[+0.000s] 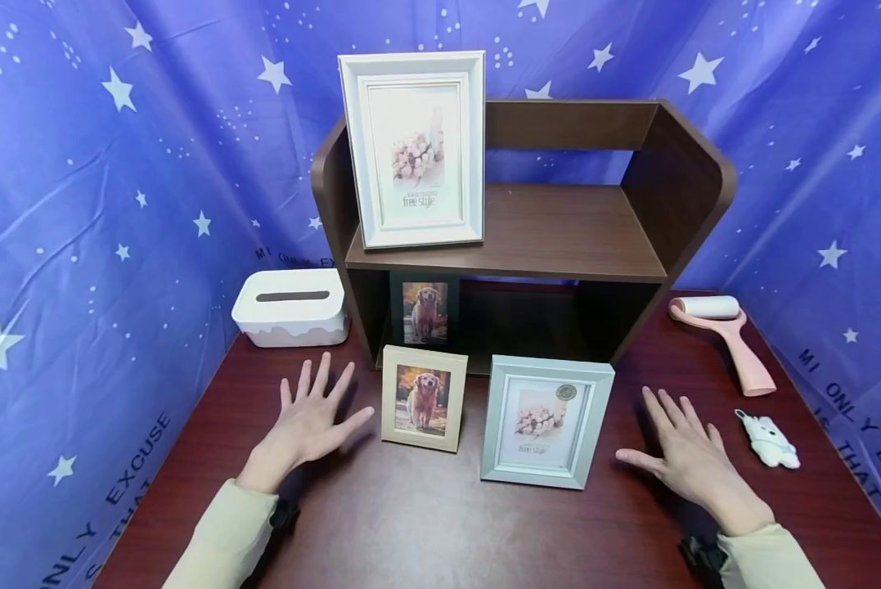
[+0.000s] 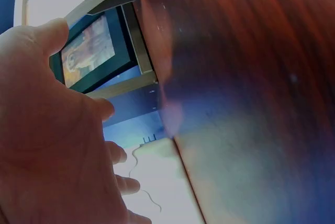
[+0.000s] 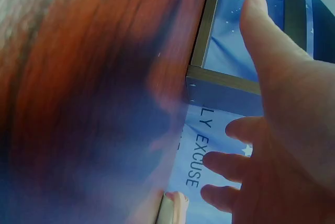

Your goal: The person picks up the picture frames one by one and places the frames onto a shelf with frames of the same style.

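My left hand (image 1: pixel 310 421) is spread palm down over the left of the table, its thumb pointing at a small cream photo frame (image 1: pixel 388 401) with a dog picture. Both hands hold nothing. On the other side, my right hand (image 1: pixel 686 454) has its fingers spread, the thumb toward a grey-green photo frame (image 1: pixel 490 425) that leans back on the table. A dark photo frame (image 1: pixel 453 311) with a dog picture stands on the lower level of a brown shelf (image 1: pixel 558 233). The large white photo frame (image 1: pixel 473 155) stands upright on the upper level, at its left.
Left of the shelf sits a white tissue box (image 1: pixel 293 307). A pink lint roller (image 1: pixel 734 343) lies at the right, with a small white plush charm (image 1: pixel 770 440) in front of it. Blue star-printed curtain (image 1: pixel 190 164) surrounds the reddish-brown table (image 1: pixel 425 532).
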Action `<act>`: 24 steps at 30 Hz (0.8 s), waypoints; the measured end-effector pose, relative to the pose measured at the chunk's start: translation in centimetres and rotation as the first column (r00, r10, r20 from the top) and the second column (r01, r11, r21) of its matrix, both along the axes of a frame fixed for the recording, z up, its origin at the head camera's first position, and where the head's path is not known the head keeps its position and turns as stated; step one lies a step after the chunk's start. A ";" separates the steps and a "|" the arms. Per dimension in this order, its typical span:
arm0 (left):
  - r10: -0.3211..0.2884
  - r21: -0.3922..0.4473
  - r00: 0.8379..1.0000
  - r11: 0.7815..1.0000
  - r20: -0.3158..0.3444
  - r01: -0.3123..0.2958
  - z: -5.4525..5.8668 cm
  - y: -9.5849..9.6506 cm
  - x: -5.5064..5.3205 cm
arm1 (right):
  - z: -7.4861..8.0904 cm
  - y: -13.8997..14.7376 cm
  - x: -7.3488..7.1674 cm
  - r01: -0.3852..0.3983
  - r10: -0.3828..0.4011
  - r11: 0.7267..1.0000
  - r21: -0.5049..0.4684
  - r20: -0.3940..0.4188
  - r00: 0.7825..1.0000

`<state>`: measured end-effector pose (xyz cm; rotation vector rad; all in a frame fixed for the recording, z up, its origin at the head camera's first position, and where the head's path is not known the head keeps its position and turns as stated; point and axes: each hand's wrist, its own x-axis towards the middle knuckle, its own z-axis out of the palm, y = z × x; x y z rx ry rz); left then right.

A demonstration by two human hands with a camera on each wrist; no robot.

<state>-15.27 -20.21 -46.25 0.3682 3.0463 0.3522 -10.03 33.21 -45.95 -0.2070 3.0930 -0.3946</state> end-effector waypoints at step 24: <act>-0.003 0.112 1.000 0.994 -0.010 0.004 1.4 0.2 -1.7 | 1.2 -1.9 -0.3 -0.156 0.117 0.958 -0.241 -0.166 0.979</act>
